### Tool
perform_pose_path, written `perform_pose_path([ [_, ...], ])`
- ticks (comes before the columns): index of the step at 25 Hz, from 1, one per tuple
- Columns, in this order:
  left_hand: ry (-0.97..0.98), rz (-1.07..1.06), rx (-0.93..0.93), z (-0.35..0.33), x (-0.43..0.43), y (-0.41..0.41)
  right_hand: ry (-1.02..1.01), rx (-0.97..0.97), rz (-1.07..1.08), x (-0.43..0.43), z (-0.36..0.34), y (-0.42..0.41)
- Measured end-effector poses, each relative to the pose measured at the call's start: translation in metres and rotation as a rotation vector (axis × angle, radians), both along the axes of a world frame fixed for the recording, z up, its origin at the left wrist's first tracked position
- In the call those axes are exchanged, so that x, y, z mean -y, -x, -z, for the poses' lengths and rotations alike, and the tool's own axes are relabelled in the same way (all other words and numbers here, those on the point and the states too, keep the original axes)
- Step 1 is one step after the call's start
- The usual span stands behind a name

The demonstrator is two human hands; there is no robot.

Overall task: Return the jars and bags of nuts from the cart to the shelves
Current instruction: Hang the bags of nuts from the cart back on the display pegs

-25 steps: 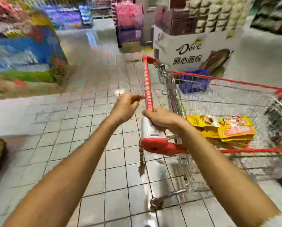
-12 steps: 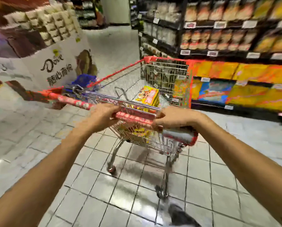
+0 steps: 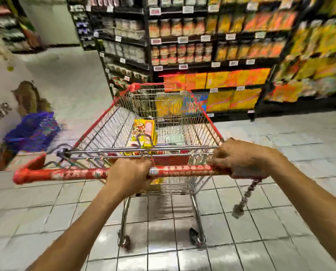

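Note:
A wire shopping cart (image 3: 104, 132) with red trim stands straight ahead of me on the tiled floor. My left hand (image 3: 130, 173) grips its red handle bar (image 3: 65, 174) near the middle. My right hand (image 3: 239, 157) grips the same bar at its right end. Yellow bags of nuts (image 3: 144, 133) lie stacked in the cart's basket. Beyond the cart rise dark shelves (image 3: 182, 65) stocked with jars (image 3: 180, 52) and yellow and orange bags (image 3: 231, 81). The picture is blurred by motion.
A blue basket (image 3: 32, 132) sits on the floor at the left, beside a white display stand (image 3: 3, 98). A chain with a lock (image 3: 245, 194) hangs from the handle's right end. An aisle runs off to the back left.
The cart has swung round from pointing right to facing the nut shelves head on. Both hands have stayed on the handle, and the white display has slid off to the left.

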State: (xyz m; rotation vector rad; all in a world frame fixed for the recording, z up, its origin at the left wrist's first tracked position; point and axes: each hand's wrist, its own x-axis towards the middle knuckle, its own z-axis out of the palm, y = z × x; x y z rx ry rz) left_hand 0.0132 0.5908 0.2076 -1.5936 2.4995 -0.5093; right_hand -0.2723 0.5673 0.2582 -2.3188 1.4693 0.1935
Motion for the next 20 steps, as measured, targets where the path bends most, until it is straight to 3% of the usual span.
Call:
perform_pose_path([
  [5,-0.039,-0.009,-0.065,0.005,-0.048,0.048,0.447,-0.259,-0.033,-0.085,0.024,0.018],
  [14,0.022,0.154,-0.107,0.013,-0.101,0.109,0.359,-0.401,0.107,-0.164,0.026,0.077],
  [20,-0.035,0.331,-0.154,0.019,-0.102,0.130,0.461,-0.476,0.343,-0.191,0.044,0.075],
])
